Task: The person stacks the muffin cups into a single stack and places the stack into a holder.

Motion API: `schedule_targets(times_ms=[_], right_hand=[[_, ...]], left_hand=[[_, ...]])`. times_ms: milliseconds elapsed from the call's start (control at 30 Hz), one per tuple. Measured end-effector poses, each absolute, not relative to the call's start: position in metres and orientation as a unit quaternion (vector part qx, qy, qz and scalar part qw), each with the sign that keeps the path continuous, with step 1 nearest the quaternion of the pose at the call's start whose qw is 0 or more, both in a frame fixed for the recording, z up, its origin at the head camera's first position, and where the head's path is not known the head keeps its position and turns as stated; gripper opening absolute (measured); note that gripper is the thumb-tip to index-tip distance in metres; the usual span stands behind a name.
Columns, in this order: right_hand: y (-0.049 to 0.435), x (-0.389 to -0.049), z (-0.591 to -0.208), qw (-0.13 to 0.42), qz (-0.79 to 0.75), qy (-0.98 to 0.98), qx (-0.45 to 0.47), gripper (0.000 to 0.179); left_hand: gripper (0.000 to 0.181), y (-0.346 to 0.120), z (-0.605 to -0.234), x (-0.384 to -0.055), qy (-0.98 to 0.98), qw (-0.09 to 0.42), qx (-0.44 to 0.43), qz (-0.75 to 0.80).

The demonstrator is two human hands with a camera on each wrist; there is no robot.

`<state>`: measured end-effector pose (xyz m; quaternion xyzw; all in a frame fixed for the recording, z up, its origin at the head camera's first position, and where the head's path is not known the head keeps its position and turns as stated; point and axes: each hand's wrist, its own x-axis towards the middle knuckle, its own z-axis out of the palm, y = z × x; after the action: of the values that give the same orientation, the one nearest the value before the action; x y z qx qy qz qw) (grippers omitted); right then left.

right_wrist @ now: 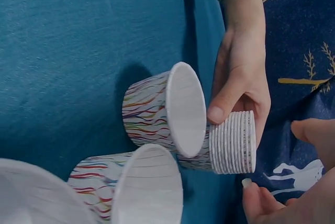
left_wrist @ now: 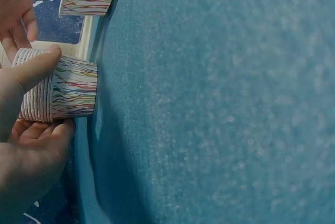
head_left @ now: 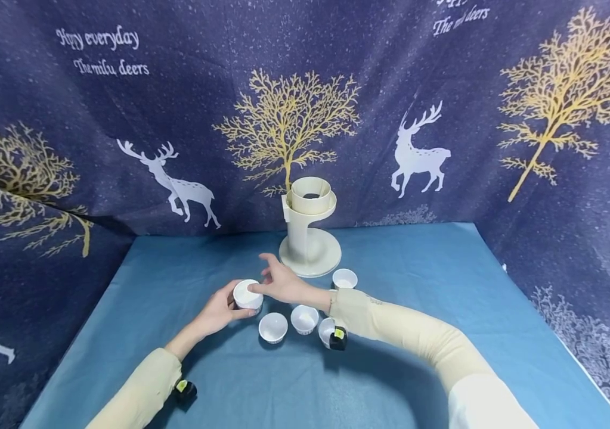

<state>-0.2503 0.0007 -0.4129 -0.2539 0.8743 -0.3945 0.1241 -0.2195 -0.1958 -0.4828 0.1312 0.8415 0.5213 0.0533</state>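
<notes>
A stack of nested white paper cups [head_left: 248, 298] with colourful wavy stripes is gripped around its side by my left hand [head_left: 216, 312]. In the left wrist view, the thumb lies over the stacked rims [left_wrist: 39, 85] and the fingers curl beneath. My right hand [head_left: 285, 285] hovers over the stack's mouth, thumb and fingers spread apart. The right wrist view has that hand [right_wrist: 314, 182] beside the rims, pinching nothing. Single cups stand upright close by: one cup [head_left: 273, 328] nearest the stack, a second cup [head_left: 305, 319] beside it, and another [head_left: 327, 331] partly behind the right wrist's camera.
A cream stand [head_left: 298, 238] with a round base and a ring-shaped holder on top stands at the back of the blue cloth table [head_left: 219, 387]. Another cup [head_left: 344, 278] sits right of its base, beyond my right forearm. A patterned curtain [head_left: 176, 107] hangs behind.
</notes>
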Motion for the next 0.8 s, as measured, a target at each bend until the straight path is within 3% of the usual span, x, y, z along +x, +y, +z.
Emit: schedule_targets(times_ms=[433,800], right_hand=[[0.02,-0.25,-0.417,0.147,-0.487,0.835,-0.211,0.045],[0.033,-0.238,-0.418,0.165,-0.51,0.816,-0.215,0.035]], left_hand=[[0.068,-0.194,-0.479,-0.218,0.845,0.051,0.124,0.517],[0.068,-0.193,-0.481,-0.217,0.85,0.045,0.112,0.513]])
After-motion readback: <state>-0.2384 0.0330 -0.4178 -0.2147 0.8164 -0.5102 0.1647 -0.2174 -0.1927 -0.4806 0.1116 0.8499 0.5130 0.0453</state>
